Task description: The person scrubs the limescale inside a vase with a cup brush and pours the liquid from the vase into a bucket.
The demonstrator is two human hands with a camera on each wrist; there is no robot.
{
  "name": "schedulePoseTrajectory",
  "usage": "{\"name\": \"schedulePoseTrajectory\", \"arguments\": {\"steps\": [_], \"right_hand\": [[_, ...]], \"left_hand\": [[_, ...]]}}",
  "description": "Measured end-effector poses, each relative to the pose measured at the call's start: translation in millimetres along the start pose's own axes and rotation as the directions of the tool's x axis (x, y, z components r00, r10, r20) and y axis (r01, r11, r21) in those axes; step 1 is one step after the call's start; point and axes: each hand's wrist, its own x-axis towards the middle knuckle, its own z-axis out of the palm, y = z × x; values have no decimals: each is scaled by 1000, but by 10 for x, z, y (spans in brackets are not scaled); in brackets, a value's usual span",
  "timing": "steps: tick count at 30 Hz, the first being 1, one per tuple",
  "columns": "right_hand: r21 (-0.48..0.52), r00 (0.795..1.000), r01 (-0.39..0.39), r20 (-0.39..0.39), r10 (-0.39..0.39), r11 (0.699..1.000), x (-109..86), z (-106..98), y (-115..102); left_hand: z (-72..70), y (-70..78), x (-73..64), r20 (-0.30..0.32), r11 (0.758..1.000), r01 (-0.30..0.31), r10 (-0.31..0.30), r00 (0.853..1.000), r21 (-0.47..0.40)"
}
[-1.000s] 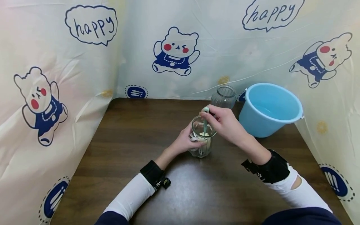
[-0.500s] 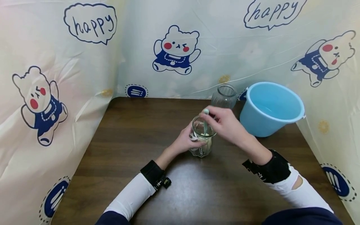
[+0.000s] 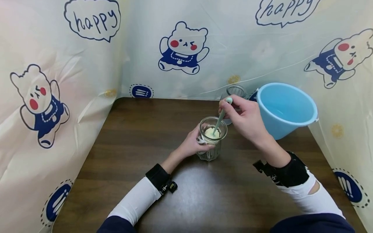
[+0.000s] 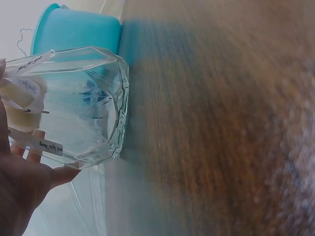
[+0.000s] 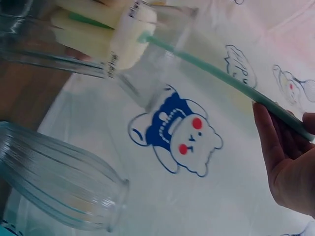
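In the head view my left hand [image 3: 193,144] grips a clear glass jar [image 3: 209,156] round its side, just below the rim. A ribbon with black lettering is tied round its neck, showing clearly in the left wrist view. My right hand [image 3: 247,121] pinches the upper end of the green handle [image 3: 222,116] of a sponge bottle brush. The handle slants down through the jar's mouth. Its cream sponge head [image 5: 133,42] sits inside the upper part of the jar, with the lower part of the jar holding only air in the left wrist view.
A second, ribbed glass jar [image 5: 64,182] stands behind my right hand, partly hidden by it in the head view. To its right is a light blue bucket [image 3: 269,121]. A printed cloth [image 3: 140,58] hangs behind the brown wooden table [image 3: 140,129].
My right hand has moved up and to the right, and the brush handle now leans. The sponge head has risen toward the jar's mouth. My left hand keeps its hold.
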Motion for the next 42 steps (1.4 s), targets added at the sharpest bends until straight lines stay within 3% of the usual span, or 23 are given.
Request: {"name": "schedulePoseTrajectory", "arguments": {"steps": [8, 13, 19, 25, 30, 37, 42], "right_hand": [[-88, 996, -63, 54, 68, 994, -119, 102, -104], [-17, 999, -36, 7, 37, 999, -72, 11, -35], [52, 997, -62, -41, 64, 997, -37, -62, 32], [-29, 993, -115, 31, 116, 993, -152, 108, 170], [-59, 994, -101, 37, 103, 993, -167, 145, 213], [-20, 996, -85, -37, 84, 996, -81, -41, 48], [-80, 997, -20, -70, 14, 997, -93, 11, 38]], "left_hand": [[15, -28, 34, 2, 999, -33, 33, 999, -42], [15, -31, 22, -9, 1000, -18, 18, 1000, -17], [19, -38, 12, -13, 1000, -21, 21, 1000, 4], [13, -18, 5, -11, 1000, -8, 8, 1000, -21], [-8, -10, 26, -12, 1000, 14, -14, 1000, 4], [-62, 267, -53, -14, 1000, -22, 21, 1000, -11], [-105, 353, -66, 4, 1000, -17, 17, 1000, -6]]}}
